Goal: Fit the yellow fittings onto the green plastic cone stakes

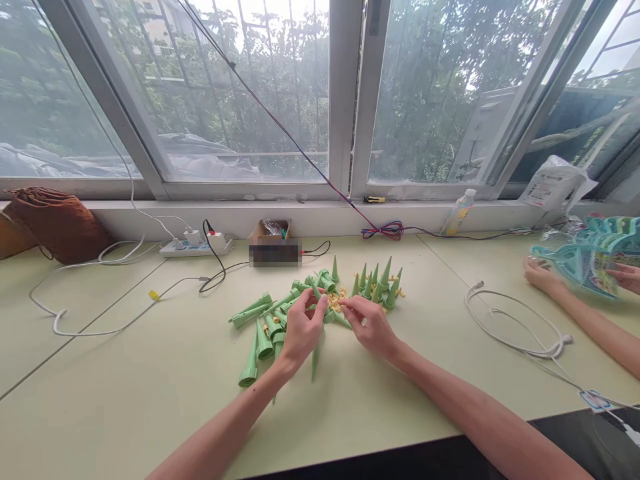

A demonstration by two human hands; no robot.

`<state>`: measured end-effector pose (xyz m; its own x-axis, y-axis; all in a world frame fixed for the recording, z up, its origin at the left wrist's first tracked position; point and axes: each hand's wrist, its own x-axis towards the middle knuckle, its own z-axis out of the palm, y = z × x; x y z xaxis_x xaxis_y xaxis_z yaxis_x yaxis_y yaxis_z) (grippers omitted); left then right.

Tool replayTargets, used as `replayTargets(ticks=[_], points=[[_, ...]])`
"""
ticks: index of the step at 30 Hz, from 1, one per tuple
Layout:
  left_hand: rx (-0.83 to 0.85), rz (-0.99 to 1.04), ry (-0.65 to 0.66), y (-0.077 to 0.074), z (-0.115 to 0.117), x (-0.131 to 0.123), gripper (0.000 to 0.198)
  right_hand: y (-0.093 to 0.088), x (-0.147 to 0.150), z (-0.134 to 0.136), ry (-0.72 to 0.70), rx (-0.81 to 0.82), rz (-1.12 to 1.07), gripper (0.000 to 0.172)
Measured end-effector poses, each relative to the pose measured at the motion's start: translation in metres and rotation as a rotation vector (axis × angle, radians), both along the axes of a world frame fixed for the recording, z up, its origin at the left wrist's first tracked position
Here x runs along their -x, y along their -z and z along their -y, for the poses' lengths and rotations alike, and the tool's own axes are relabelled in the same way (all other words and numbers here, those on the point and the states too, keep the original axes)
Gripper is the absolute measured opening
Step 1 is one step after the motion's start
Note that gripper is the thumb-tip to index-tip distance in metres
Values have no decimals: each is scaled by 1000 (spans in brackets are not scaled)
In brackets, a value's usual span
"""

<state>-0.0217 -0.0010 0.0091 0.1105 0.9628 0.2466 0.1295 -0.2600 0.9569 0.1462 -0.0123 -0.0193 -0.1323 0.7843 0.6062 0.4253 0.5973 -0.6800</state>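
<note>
My left hand (304, 328) is closed around a green plastic spike (315, 287), a hollow cone with a ribbed wide end. Close beside it, my right hand (373, 328) pinches with thumb and forefinger at a small yellow plastic fitting; the fingers partly cover it. Between and behind both hands lies a heap of yellow fittings (337, 299). Loose green spikes (263, 341) lie piled to the left, some under my left hand. Behind my right hand, several spikes (384, 279) stand point up, with yellow fittings sticking out of their sides.
A small open carton (273, 231), a power strip (195, 248) and a brown bag (60, 223) sit along the back. White cables (515, 337) cross both sides. A bottle (459, 212) stands by the window. At right, another person's hands (543, 277) hold turquoise plastic items (595, 263).
</note>
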Motion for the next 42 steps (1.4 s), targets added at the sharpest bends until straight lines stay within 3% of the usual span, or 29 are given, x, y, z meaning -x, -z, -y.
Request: replayTargets(ticks=[5, 30, 42], points=[[-2, -11, -3, 1, 0, 1, 27, -5, 0, 3, 51, -6, -41, 24], [-18, -72, 24, -1, 2, 1, 28, -3, -3, 1, -8, 45, -22, 25], [-43, -107, 54, 0, 1, -1, 29, 0, -2, 0, 48, 41, -23, 23]])
